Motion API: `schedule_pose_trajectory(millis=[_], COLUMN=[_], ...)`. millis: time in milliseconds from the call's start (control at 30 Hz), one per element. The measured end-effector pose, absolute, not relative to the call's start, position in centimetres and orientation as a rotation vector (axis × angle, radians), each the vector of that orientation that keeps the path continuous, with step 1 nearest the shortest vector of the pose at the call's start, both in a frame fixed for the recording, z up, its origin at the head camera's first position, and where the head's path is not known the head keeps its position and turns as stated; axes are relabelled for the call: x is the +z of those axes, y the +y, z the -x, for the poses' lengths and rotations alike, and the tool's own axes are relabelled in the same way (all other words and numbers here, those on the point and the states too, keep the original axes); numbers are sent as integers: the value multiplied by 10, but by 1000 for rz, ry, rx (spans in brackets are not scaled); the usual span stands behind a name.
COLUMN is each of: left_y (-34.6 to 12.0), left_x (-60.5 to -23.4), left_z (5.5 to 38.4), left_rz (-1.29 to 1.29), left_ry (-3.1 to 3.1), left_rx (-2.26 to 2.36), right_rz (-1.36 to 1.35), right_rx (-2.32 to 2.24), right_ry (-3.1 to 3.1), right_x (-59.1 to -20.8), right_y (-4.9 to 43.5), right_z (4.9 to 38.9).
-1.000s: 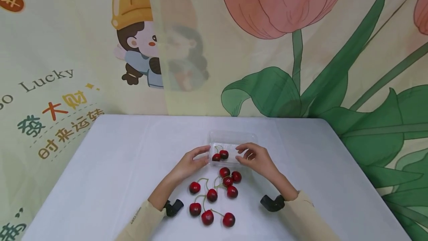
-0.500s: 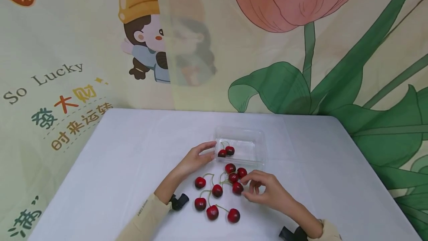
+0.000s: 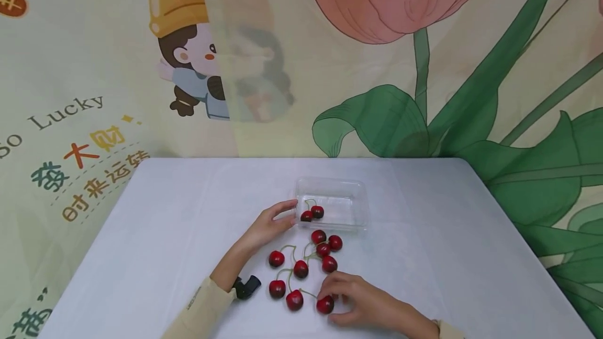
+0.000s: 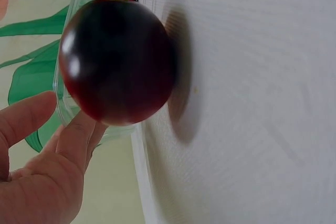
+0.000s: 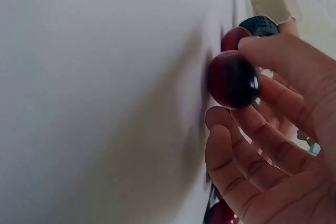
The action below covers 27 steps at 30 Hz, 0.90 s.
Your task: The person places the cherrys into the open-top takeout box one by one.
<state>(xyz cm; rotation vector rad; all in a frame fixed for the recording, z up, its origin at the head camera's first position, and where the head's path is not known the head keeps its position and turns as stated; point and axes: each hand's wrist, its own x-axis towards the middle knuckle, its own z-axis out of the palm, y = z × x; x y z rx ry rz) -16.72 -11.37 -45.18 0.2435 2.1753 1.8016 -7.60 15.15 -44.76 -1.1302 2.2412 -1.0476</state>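
Observation:
My left hand (image 3: 267,228) rests its fairly straight fingers and thumb against the left side of a clear plastic box (image 3: 360,203). Two stemmed cherries, one a dark red cherry (image 3: 317,212), lie in the box's near-left corner. On the table, my right hand (image 3: 365,300) has its thumb and fingertips round the front-right cherry (image 3: 325,305), also seen as the dark cherry (image 5: 233,81) in the right wrist view. Its stem runs left towards a neighbouring cherry (image 3: 294,300). A large dark cherry (image 4: 118,61) partly covers the box in the left wrist view.
Several more cherries lie loose between the hands, among them a left cherry (image 3: 276,259) and a cluster with a cherry (image 3: 323,249) just in front of the box. A white-covered table (image 3: 188,213) ends at a printed backdrop (image 3: 264,140).
My right hand has left the box, passed the upper cluster and come down to the front-right cherry. The left hand stays at the box, and the head view has shifted slightly.

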Motion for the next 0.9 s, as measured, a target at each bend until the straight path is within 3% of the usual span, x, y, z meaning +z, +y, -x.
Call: schedule_pose_trajectory(millis=[400,900], left_y=[-115,-115], left_x=[-453,-451], left_z=[167,166], left_rz=[-277,-244], left_ry=[2165,2168], left_rx=[1804,1808], right_rz=[1109,1196], right_rx=[-1013,-1241], right_ry=[2278,2472], right_x=[-444,-407], right_y=[153,170], right_z=[73,95])
